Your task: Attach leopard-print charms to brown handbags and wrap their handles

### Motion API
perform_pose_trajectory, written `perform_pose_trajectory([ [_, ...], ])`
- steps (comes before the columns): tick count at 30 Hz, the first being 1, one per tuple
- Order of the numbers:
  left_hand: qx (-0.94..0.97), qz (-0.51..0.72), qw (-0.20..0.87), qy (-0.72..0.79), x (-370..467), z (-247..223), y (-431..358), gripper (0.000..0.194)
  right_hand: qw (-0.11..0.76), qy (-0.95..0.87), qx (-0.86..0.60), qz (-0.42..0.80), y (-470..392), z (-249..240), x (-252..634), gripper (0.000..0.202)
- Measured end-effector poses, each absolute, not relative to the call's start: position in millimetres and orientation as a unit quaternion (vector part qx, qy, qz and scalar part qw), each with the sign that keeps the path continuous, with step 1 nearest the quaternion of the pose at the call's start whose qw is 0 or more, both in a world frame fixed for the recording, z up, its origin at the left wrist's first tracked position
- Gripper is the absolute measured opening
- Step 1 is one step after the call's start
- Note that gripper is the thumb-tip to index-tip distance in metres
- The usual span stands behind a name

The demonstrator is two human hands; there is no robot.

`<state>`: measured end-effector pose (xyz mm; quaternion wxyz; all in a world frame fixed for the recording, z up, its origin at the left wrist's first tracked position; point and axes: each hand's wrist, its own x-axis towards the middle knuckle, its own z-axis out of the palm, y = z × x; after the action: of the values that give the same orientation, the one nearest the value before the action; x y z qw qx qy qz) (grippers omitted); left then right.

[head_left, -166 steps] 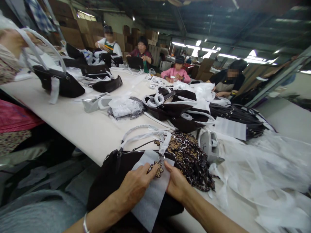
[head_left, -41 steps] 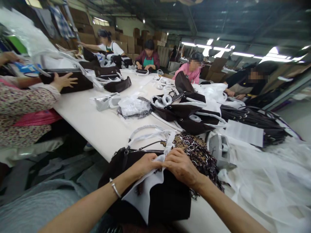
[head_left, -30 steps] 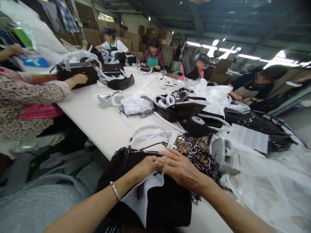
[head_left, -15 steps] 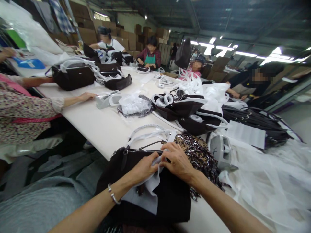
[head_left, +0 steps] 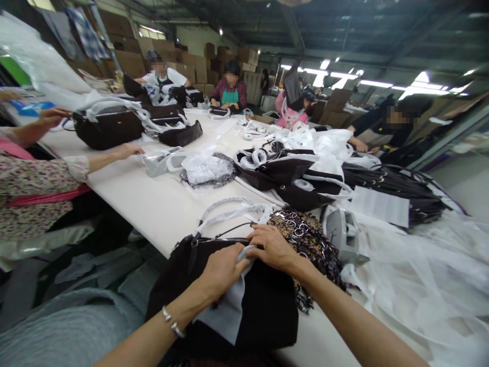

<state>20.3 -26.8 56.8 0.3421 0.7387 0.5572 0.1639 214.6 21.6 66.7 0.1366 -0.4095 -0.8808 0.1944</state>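
A large dark bag (head_left: 267, 306) stands at the table's near edge, its handles (head_left: 229, 204) wrapped in white material and lying behind it. My left hand (head_left: 223, 267) is closed on a light grey sheet (head_left: 229, 311) that hangs down the bag's front. Close beside it, at the bag's top edge, my right hand (head_left: 271, 247) pinches the upper end of the same sheet between thumb and fingers. A silver bracelet is on my left wrist. To the right of the bag lies a pile of patterned pieces with metal rings (head_left: 305, 234).
Wrapped dark bags (head_left: 282, 173) lie across the white table (head_left: 126, 188). A tape dispenser (head_left: 342, 234) and translucent sheets (head_left: 420, 280) are at right. A person's hand (head_left: 128, 151) rests at left; other people work behind. A coiled roll (head_left: 72, 326) sits lower left.
The view has shifted slightly. My left fingers have closed more tightly over the sheet's upper end. The person at left has raised one hand beside a bag.
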Motion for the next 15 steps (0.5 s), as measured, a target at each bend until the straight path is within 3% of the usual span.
perform_pose_trajectory([
  [5, 0.679, 0.246, 0.493, 0.486, 21, 52, -22, 0.025, 0.18, -0.846, -0.417, 0.278, 16, 61, 219, 0.013],
  [9, 0.622, 0.259, 0.56, 0.482, 19, 47, -20, 0.029, 0.294, -0.778, -0.465, 0.302, 0, 79, 252, 0.023],
  [13, 0.593, 0.253, 0.595, 0.48, 18, 40, -17, 0.034, 0.399, -0.602, -0.667, 0.182, -19, 105, 340, 0.033],
  [15, 0.594, 0.245, 0.602, 0.475, 19, 37, -16, 0.034, 0.384, -0.484, -0.781, 0.091, -27, 110, 392, 0.035],
])
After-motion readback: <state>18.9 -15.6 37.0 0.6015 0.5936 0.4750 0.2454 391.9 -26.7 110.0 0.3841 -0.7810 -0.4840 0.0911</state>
